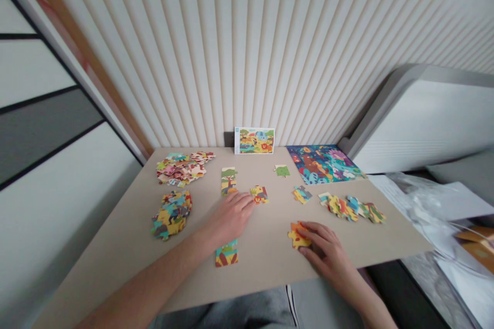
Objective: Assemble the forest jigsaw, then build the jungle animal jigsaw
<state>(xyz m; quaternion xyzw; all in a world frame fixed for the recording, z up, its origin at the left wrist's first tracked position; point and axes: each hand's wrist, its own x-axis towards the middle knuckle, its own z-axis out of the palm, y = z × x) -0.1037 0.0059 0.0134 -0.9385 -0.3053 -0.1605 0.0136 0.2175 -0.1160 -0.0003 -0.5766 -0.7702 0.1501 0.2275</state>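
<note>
Orange and yellow, the spotted piece (296, 237) is at your right hand (326, 247), close to the near edge of the bench (266, 267). Your right thumb and index finger are clamped on its right side, probably so its left side stays uncovered; whether it is raised, you cannot tell from here. One tab points left. The piece looks close to square, so no clear long axis stands out.

Your left hand (233, 216) reaches across to the lion piece (260, 194), its fingers together and bent, tips at that piece's left edge. You can't tell whether they grip it or merely steady it. That hand hides the middle between the tree strip (229, 181) and the green-and-red strip (227, 256); the tree strip's long axis runs from you towards the wall (254, 51).

Farther out, the green piece (282, 170) and the blue piece (301, 194) lie apart, perhaps for easy picking. The heaps on the left (172, 214) and right (351, 208) seem set aside to leave working room. The picture card (254, 141) stands upright by the wall, facing you, presumably for reference; the dark blue picture (326, 164) lies at the far right.
</note>
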